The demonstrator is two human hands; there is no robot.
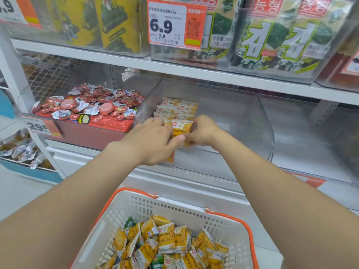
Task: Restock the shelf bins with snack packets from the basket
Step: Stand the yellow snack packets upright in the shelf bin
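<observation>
A yellow snack packet (182, 127) stands upright at the front of a clear shelf bin (252, 121), in front of a row of like packets (175, 108). My left hand (153, 140) grips its left side with the thumb across its lower front. My right hand (204, 131) pinches its right edge. Below, a white basket (124, 210) with orange handles holds several loose yellow packets (167, 241) and a few green ones.
To the left, a bin of red round-lidded snacks (87, 105) sits on a red box, with a price tag below. Seaweed packs (272, 35) and a 6.9 price tag (174, 24) fill the shelf above. The right part of the clear bin holds nothing.
</observation>
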